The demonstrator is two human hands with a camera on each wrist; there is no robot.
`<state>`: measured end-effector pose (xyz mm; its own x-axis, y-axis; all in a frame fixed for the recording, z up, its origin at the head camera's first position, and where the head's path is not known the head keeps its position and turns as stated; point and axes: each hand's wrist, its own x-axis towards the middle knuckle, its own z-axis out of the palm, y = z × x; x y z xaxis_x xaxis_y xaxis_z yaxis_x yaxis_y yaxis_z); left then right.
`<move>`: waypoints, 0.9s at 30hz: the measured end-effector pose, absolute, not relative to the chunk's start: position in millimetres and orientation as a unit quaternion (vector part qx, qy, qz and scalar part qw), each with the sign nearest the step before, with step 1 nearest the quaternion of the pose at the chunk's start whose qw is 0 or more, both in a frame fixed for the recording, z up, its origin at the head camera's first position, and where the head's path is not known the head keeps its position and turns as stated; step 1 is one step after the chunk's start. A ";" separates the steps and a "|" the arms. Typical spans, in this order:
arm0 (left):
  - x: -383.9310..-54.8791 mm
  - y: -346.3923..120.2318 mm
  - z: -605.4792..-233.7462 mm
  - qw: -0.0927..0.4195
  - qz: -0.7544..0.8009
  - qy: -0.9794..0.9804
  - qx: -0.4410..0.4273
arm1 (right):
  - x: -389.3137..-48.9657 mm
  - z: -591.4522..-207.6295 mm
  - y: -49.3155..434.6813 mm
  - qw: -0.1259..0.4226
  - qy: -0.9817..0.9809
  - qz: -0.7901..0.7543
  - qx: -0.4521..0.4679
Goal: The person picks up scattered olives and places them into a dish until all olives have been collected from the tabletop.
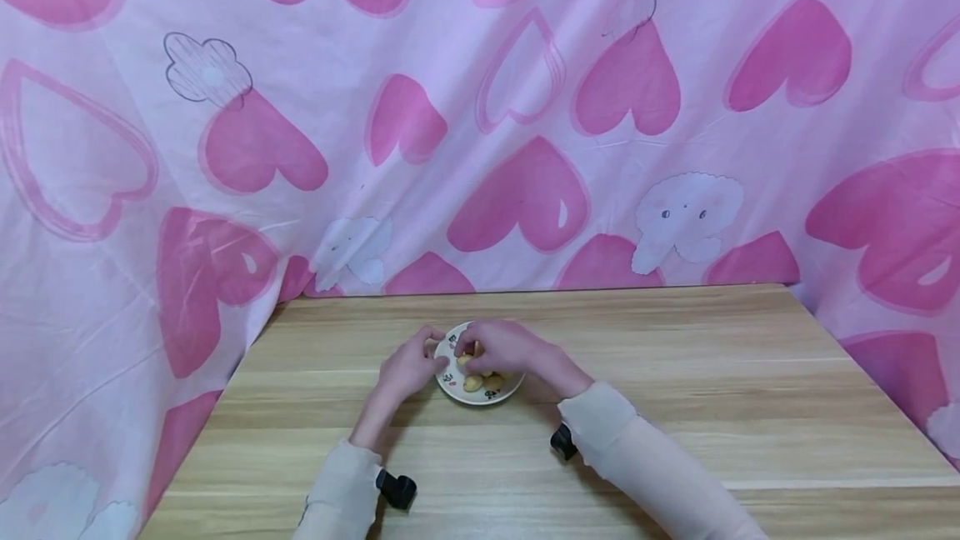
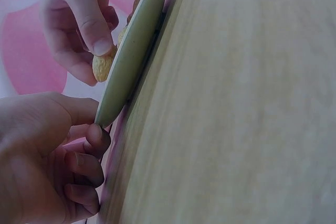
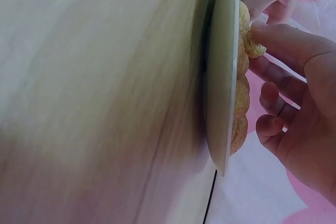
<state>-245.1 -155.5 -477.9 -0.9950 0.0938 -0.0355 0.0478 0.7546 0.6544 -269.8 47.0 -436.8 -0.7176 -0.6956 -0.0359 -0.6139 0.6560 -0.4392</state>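
A small white plate (image 1: pixel 459 394) with dark and red printed motifs lies on the wooden table. On it rest several tan peanuts (image 1: pixel 473 383) with wrinkled shells. My left hand (image 1: pixel 408 367) holds the plate's left rim, thumb over the edge and the other fingers curled by its side, as the left wrist view shows. Over the plate, my right hand (image 1: pixel 506 347) pinches one peanut (image 2: pixel 103 66) between thumb and fingertips. In the right wrist view, the pinched peanut (image 3: pixel 255 47) is close against the others, and the ring and little fingers are curled loosely beside them.
The wood-grain table (image 1: pixel 675 390) spreads out around the plate. Behind it and along both sides hangs a pink curtain (image 1: pixel 517 190) printed with hearts. Black wrist cameras sit at the left cuff (image 1: pixel 341 473) and the right cuff (image 1: pixel 600 415).
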 end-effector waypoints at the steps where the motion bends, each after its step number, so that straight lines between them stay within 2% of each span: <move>1: -245.7 -155.3 -477.9 0.033 0.348 0.936 0.039 | -270.7 -437.9 46.7 0.103 0.905 -0.203 -0.359; 18: -247.0 -152.1 -471.9 0.037 0.351 0.935 0.042 | -275.4 -444.4 43.7 0.082 0.903 -0.191 -0.377; 27: -245.5 -153.9 -476.7 0.036 0.346 0.937 0.032 | -265.8 -439.1 61.1 0.046 0.904 -0.192 -0.379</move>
<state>-245.5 -153.9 -476.7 -0.9953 0.0856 -0.0445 0.0361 0.7581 0.6512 -265.8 61.1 -439.1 -0.7085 -0.7030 0.0619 -0.6673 0.6388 -0.3829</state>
